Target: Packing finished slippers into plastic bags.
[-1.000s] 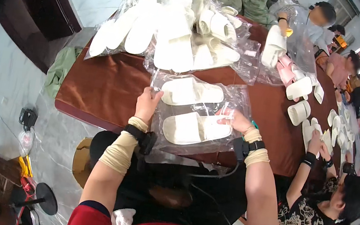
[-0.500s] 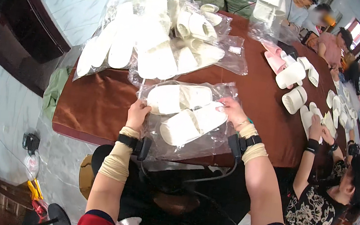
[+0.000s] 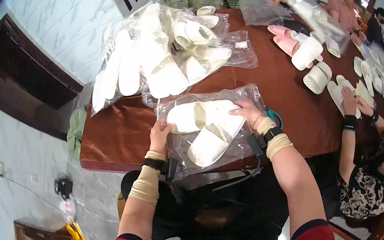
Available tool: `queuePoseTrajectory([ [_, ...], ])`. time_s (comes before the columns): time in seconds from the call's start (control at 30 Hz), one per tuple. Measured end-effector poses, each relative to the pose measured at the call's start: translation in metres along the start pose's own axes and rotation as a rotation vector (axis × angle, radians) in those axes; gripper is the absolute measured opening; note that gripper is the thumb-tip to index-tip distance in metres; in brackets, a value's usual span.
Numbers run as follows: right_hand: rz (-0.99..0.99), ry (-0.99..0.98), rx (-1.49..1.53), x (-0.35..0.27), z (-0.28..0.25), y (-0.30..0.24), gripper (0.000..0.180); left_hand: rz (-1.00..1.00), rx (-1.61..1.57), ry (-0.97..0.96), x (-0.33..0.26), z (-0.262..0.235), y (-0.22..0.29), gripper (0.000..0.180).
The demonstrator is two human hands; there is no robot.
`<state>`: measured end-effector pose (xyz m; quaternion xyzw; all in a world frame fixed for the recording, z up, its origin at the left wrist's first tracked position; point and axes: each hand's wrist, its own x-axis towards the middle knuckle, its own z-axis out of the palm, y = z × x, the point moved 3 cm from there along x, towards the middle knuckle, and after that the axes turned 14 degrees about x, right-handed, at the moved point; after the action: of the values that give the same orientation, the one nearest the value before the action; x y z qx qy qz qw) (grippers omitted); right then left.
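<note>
A pair of white slippers [image 3: 207,146] lies inside a clear plastic bag [image 3: 177,153] near the front of the table. One slipper is at the upper left, the other at the lower right, and their heel ends come close together at the right. My left hand [image 3: 159,135] pinches the bag's left edge, by the toe of the upper slipper. At the bag's right side, my right hand [image 3: 247,112] grips the slippers' heel ends through the film; some of its fingers are hidden. A black wristband sits on each of my wrists.
A heap of bagged white slippers [image 3: 161,61] stands beyond my hands on the brown-covered table [image 3: 109,143]. Loose white slippers [image 3: 317,78] and pink slippers [image 3: 285,45] lie to the right. Teal scissors handles [image 3: 276,116] show beside my right wrist. A co-worker's hands [image 3: 353,102] handle slippers farther right.
The view has turned a little. The lower slipper has swung, its heel end now nearer the upper slipper's. At the far side, a co-worker's raised bag of white slippers has tipped over to the right.
</note>
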<state>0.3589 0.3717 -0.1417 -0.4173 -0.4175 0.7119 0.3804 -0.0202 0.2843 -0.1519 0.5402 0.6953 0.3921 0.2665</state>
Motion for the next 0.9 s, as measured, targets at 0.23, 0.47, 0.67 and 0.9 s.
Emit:
queuePoseTrajectory([
  [0.23, -0.136, 0.172, -0.254, 0.009, -0.014, 0.018, 0.064, 0.367, 0.627, 0.166, -0.047, 0.004, 0.067, 0.054],
  [0.47, -0.438, 0.523, -0.568, -0.028, -0.092, -0.063, 0.036, 0.315, 1.063, 0.064, -0.069, 0.021, 0.031, 0.057],
  [0.67, -0.716, 1.251, -0.712, -0.152, -0.127, -0.135, 0.047, 0.312, 1.084, 0.063, -0.073, 0.023, 0.036, 0.056],
  [0.9, -0.88, 0.471, 0.149, -0.151, -0.025, -0.141, 0.028, 0.29, 1.105, 0.049, -0.07, 0.024, 0.034, 0.058],
])
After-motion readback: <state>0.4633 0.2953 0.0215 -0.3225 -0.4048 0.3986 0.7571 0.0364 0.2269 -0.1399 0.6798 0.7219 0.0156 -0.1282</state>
